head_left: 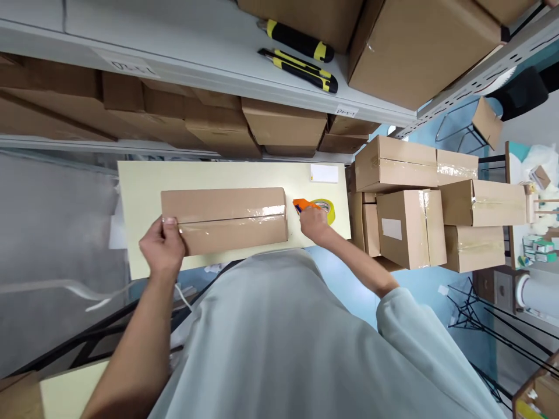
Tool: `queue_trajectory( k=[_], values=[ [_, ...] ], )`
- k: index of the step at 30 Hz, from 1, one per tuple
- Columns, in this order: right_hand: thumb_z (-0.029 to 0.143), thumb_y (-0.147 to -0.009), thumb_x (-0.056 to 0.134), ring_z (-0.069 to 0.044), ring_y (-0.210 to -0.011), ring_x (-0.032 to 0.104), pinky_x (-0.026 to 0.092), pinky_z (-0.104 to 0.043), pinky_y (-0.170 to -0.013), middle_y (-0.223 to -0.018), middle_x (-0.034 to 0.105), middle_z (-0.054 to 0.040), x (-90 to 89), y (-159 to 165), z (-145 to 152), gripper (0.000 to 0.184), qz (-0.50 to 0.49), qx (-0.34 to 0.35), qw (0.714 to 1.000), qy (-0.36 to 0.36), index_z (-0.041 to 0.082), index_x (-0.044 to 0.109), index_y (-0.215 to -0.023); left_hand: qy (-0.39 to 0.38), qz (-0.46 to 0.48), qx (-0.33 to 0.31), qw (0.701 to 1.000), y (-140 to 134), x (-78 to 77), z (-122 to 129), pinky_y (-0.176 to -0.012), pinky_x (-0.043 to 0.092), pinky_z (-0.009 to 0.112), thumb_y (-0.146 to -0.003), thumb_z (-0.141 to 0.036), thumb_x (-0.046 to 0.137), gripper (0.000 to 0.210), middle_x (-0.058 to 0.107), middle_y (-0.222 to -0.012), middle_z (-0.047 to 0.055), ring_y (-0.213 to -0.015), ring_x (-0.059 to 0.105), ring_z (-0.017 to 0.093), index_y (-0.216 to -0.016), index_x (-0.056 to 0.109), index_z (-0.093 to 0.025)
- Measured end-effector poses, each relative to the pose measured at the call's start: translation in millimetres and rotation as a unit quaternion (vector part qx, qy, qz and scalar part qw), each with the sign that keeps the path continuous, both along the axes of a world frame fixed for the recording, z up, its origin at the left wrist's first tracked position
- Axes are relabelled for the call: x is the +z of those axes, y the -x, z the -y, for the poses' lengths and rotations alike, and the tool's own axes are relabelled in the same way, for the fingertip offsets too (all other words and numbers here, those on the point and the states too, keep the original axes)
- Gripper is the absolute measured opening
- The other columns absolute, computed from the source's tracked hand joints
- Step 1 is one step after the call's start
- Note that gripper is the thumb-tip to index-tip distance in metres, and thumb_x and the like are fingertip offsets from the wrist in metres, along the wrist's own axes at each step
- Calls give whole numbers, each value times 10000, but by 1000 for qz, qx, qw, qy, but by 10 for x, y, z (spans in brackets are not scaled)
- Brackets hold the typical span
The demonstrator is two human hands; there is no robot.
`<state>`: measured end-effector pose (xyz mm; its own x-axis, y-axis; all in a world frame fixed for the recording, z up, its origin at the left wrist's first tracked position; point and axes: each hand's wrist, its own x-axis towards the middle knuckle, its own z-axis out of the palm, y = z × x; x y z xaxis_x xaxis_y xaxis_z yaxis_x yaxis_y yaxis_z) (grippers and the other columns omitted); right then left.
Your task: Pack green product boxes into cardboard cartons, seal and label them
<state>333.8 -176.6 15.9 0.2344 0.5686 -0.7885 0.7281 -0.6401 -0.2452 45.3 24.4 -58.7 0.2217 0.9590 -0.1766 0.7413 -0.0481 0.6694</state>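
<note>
Across the pale desk (140,174), a long brown carton (222,206) is lying flat, its ends pointing toward nine and three o'clock; its lengthwise seam is glinting in shiny patches. At the carton's eight o'clock corner, our left hand (163,244) is gripping the cardboard, thumb on top; just off its three o'clock end, our right hand (313,222) is gripping an orange tool (305,203), which we are taking for a tape dispenser; a yellow roll (331,212) is showing beside the knuckles, and the fingertips are hiding from view. Toward two o'clock, a white card (324,173) is lying near the desk's far edge.

We are steadying the carton at one end only, so a sideways push at three o'clock could be swinging it round; its long side is sitting near the desk's six o'clock edge, so a tug toward us might be tipping it over; uneven pressure along the seam could be parting the flaps; if the tool is carrying a cutting edge, a careless sweep toward nine o'clock could be nicking our left thumb.
</note>
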Motion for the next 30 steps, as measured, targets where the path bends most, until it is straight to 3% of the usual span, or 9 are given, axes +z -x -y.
queue_trajectory(
  k=[4, 7, 11, 14, 17, 20, 23, 26, 30],
  values=[
    [334, -1167, 504, -435, -1296, 756, 592, -485, -1060, -1369, 750, -344, 68, 139, 119, 476, 106, -77, 991, 14, 8, 629, -1490, -34, 29, 33, 998, 49, -64, 107, -979, 585, 392, -1011, -377, 499, 436, 774, -1179, 157, -1107, 721, 290, -1239, 741, -95],
    [462, -1180, 497, -417, -1290, 759, 577, -460, -1074, -1330, 780, -305, 165, 189, 278, 568, 138, -146, 980, 3, 24, 587, -1529, -85, 43, 13, 995, 133, -134, 171, -1195, 535, 491, -1045, -331, 428, 530, 703, -1435, 257, -1381, 671, 343, -1432, 667, -60],
    [520, -1174, 456, -398, -1282, 766, 597, -435, -1013, -1312, 792, -257, 350, 281, 394, 545, 171, -189, 967, -25, 108, 619, -1492, -129, 77, -62, 987, 279, -191, 188, -1307, 459, 569, -1006, -279, 466, 606, 586, -1591, 308, -1542, 570, 384, -1559, 567, -51],
    [475, -1166, 411, -387, -1241, 785, 616, -435, -975, -1298, 807, -211, 543, 346, 316, 497, 177, -187, 965, -52, 172, 618, -1501, -163, 108, -95, 976, 243, -121, 171, -1338, 408, 654, -942, -234, 540, 612, 598, -1617, 270, -1584, 530, 436, -1540, 616, -133],
    [383, -1136, 425, -379, -1210, 795, 628, -448, -995, -1311, 799, -187, 768, 386, 66, 479, 167, -183, 964, -96, 195, 572, -1551, -194, 176, -118, 958, -68, 131, 149, -1338, 421, 643, -975, -234, 536, 550, 716, -1515, 170, -1535, 593, 394, -1508, 673, -241],
    [371, -1137, 440, -372, -1233, 777, 629, -440, -1015, -1348, 772, -191, 1018, 374, -322, 488, 145, -137, 969, -144, 201, 506, -1590, -204, 249, -224, 920, -557, 562, 113, -1318, 473, 586, -1029, -223, 488, 517, 776, -1458, 87, -1458, 665, 318, -1481, 718, -323],
    [413, -1168, 407, -347, -1255, 752, 606, -415, -1054, -1402, 726, -213, 1283, 283, -792, 461, 129, -54, 970, -201, 186, 468, -1565, -226, 296, -295, 880, -1003, 999, 25, -1301, 502, 562, -1038, -187, 463, 528, 785, -1450, 81, -1423, 692, 301, -1459, 753, -321],
    [424, -1183, 390, -334, -1220, 744, 588, -402, -1049, -1378, 713, -231, 1528, 119, -1324, 436, 150, 31, 955, -256, 164, 456, -1526, -250, 312, -267, 877, -1334, 1268, -170, -1252, 554, 532, -1030, -173, 483, 544, 715, -1558, 113, -1403, 704, 314, -1497, 736, -293],
    [330, -1171, 433, -329, -1249, 718, 561, -391, -1064, -1369, 721, -220, 1769, -134, -2119, 334, 242, 122, 918, -288, 176, 526, -1452, -256, 312, -201, 893, -1722, 1416, -608, -1200, 602, 496, -1011, -163, 494, 582, 560, -1728, 173, -1440, 692, 342, -1563, 673, -202]
  ],
)
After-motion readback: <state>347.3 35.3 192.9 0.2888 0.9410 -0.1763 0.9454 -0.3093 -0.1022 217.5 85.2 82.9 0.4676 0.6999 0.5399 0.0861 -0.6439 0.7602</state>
